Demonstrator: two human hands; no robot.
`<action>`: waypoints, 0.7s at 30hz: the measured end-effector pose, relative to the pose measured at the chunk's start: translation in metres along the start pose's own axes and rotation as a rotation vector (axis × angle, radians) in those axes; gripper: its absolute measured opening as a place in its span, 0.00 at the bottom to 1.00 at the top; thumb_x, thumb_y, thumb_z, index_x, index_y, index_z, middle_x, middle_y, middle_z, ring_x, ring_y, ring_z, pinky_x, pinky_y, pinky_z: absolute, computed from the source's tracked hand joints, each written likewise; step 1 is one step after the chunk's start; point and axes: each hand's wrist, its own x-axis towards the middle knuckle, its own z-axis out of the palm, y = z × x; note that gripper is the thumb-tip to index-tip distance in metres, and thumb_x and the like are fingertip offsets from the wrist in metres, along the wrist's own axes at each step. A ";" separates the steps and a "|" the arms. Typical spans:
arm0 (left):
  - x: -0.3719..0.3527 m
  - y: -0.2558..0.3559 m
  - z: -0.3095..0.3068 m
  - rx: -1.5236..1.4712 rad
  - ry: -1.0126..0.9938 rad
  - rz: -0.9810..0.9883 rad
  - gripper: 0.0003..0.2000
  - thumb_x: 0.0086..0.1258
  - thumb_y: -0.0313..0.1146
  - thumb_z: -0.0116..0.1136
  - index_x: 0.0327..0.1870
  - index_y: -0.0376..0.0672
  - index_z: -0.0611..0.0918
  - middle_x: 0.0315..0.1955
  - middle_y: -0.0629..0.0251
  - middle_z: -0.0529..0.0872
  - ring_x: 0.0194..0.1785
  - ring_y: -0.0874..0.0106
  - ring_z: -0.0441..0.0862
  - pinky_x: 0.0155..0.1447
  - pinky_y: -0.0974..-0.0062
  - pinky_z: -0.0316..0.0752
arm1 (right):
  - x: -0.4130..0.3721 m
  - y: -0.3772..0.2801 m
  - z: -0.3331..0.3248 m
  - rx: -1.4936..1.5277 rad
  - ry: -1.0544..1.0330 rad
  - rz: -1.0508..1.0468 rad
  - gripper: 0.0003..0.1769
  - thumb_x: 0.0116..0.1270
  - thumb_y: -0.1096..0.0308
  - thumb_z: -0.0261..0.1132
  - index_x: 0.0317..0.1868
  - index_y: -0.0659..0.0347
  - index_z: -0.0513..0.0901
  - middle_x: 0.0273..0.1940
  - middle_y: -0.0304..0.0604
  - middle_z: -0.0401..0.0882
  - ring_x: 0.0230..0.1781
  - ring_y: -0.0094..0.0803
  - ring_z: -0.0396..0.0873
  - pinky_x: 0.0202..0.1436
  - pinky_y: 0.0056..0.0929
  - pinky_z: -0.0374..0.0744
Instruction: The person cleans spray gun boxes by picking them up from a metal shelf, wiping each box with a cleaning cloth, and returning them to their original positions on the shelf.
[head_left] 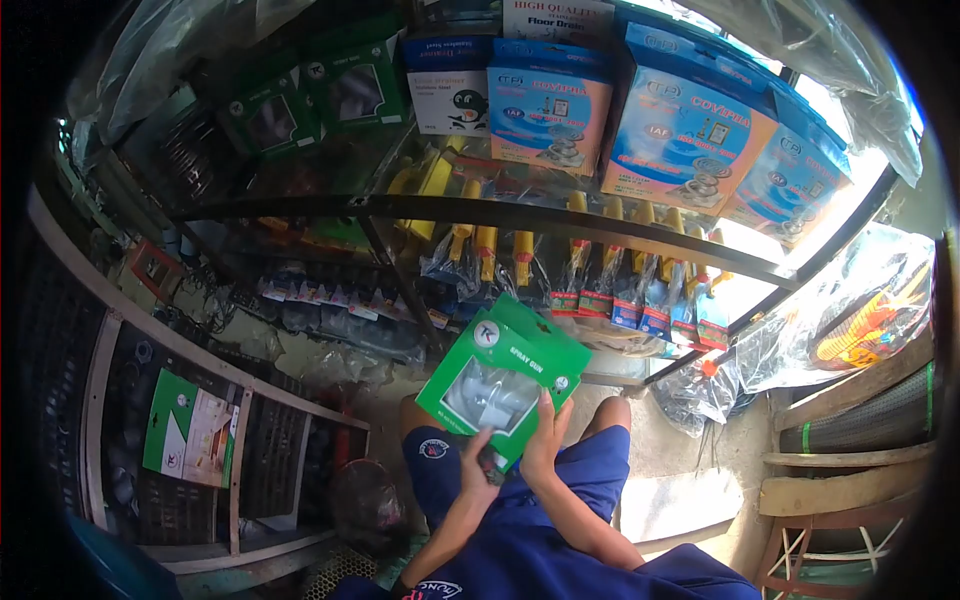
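Note:
A green cardboard box (461,364) printed "SPRAY GUN" is held tilted over my lap, its clear window facing up with a pale grey part behind it. My left hand (477,468) grips the bottom edge, thumb over the front near the window. At the lower right corner my right hand (544,435) is closed around the box, with its thumb along the side. The undersides of the box and some of the fingers are hidden.
Ahead stands a metal-framed shelf (560,224) with blue-and-orange boxes (690,130) and two green window boxes (355,92) on top. Yellow-handled packaged tools (525,258) hang below. On the left, another green box (190,428) lies on a low rack; a wooden chair (835,495) is at right.

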 end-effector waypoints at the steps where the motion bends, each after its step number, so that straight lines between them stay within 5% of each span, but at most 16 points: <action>1: -0.003 -0.008 -0.001 0.051 0.007 -0.018 0.20 0.69 0.32 0.67 0.60 0.42 0.78 0.51 0.64 0.85 0.52 0.69 0.85 0.56 0.68 0.82 | 0.000 -0.003 0.002 -0.033 0.009 -0.022 0.21 0.79 0.57 0.59 0.62 0.62 0.69 0.56 0.41 0.70 0.57 0.28 0.68 0.63 0.29 0.66; 5: 0.018 -0.014 -0.026 0.011 0.008 0.020 0.20 0.69 0.33 0.67 0.61 0.43 0.78 0.49 0.65 0.85 0.51 0.68 0.86 0.54 0.67 0.84 | 0.007 -0.009 -0.003 -0.152 -0.126 -0.048 0.22 0.79 0.59 0.58 0.64 0.64 0.69 0.56 0.42 0.70 0.58 0.29 0.67 0.65 0.30 0.65; 8: 0.011 0.026 0.009 -0.021 -0.031 0.114 0.23 0.73 0.40 0.63 0.64 0.39 0.77 0.56 0.60 0.85 0.56 0.63 0.85 0.61 0.61 0.82 | 0.002 -0.018 -0.011 -0.166 -0.180 -0.068 0.22 0.79 0.60 0.58 0.64 0.65 0.68 0.56 0.42 0.70 0.57 0.29 0.68 0.65 0.30 0.66; 12: 0.032 0.060 -0.017 0.011 -0.053 0.253 0.24 0.76 0.46 0.58 0.64 0.38 0.78 0.58 0.58 0.85 0.59 0.61 0.84 0.65 0.59 0.78 | -0.005 -0.018 -0.021 -0.128 -0.194 -0.036 0.22 0.79 0.60 0.60 0.64 0.65 0.68 0.54 0.41 0.71 0.54 0.27 0.68 0.63 0.29 0.67; 16: 0.028 0.084 -0.013 -0.051 -0.144 0.212 0.34 0.75 0.60 0.52 0.66 0.35 0.78 0.61 0.54 0.84 0.63 0.59 0.82 0.69 0.58 0.74 | -0.002 0.011 -0.034 -0.091 -0.226 0.049 0.24 0.80 0.59 0.58 0.68 0.64 0.68 0.59 0.41 0.72 0.59 0.28 0.68 0.66 0.30 0.66; 19: 0.023 0.095 -0.009 0.008 -0.237 0.281 0.34 0.74 0.60 0.53 0.64 0.34 0.80 0.59 0.54 0.85 0.62 0.59 0.83 0.69 0.58 0.75 | 0.010 0.012 -0.036 0.058 -0.250 0.155 0.27 0.81 0.57 0.56 0.73 0.63 0.66 0.66 0.42 0.71 0.65 0.30 0.67 0.71 0.32 0.64; 21: 0.026 0.096 -0.018 0.050 -0.373 0.208 0.29 0.72 0.48 0.57 0.66 0.33 0.77 0.58 0.52 0.85 0.60 0.60 0.84 0.66 0.60 0.77 | 0.018 0.017 -0.042 0.065 -0.285 0.216 0.28 0.82 0.56 0.55 0.75 0.63 0.66 0.68 0.43 0.70 0.68 0.30 0.66 0.73 0.31 0.62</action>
